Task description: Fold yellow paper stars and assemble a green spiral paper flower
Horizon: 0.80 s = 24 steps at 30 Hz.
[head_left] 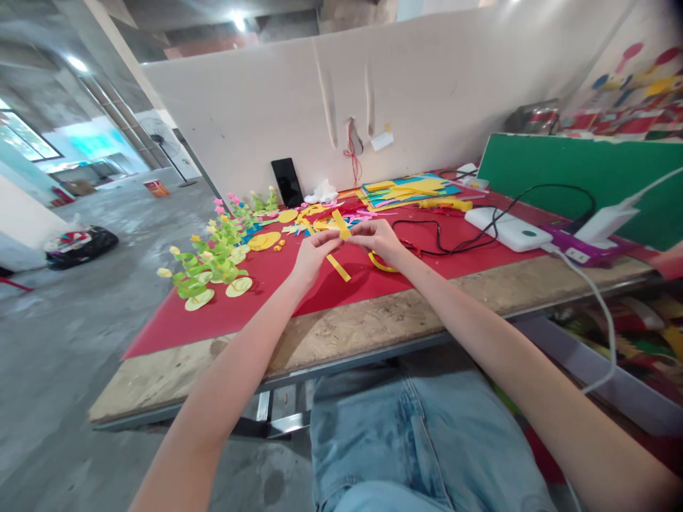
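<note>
Above the red table covering (427, 274), both my hands meet at a yellow paper strip (340, 223). My left hand (314, 254) pinches its lower end from the left. From the right, the fingers of my right hand (380, 239) close on the same end. Just below my hands another yellow strip (339, 269) slants downward; whether it lies on the table or joins the held paper I cannot tell. Close under my right hand is a curved yellow handle (383, 264), perhaps of scissors. Yellow paper discs (264, 242) lie to the left of my hands.
Several green paper plants (205, 270) with small flowers stand at the left. Coloured paper sheets (410, 189) and scraps lie at the back. A dark phone (287, 183) leans on the white partition (256, 107). A white power strip (506, 229) with cables is at the right.
</note>
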Each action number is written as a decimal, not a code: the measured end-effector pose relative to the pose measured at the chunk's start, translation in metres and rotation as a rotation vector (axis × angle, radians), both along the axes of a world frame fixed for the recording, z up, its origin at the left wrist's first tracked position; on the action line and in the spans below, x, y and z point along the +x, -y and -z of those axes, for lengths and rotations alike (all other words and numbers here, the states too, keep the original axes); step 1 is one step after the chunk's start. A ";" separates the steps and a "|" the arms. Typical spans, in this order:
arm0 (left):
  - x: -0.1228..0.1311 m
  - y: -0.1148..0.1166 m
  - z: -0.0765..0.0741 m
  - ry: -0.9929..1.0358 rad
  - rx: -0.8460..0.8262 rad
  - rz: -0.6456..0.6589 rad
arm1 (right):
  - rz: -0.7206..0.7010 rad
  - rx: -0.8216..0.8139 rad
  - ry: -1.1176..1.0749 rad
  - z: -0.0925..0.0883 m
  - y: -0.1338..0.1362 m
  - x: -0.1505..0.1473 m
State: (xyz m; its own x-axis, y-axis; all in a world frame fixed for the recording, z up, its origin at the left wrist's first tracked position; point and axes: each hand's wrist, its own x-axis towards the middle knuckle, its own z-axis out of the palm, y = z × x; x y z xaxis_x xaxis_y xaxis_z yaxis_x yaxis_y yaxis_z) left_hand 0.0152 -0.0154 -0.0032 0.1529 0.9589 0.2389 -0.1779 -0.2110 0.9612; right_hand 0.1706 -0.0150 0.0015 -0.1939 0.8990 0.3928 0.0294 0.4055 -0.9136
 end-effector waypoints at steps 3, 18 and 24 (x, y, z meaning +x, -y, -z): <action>-0.001 -0.003 0.002 -0.051 0.032 -0.022 | -0.042 -0.091 -0.013 -0.002 0.001 0.000; -0.005 -0.006 0.001 -0.075 0.106 -0.108 | 0.114 0.285 0.205 0.005 0.000 -0.002; -0.005 -0.008 0.001 0.018 0.024 -0.075 | 0.293 0.649 0.441 0.018 -0.009 0.000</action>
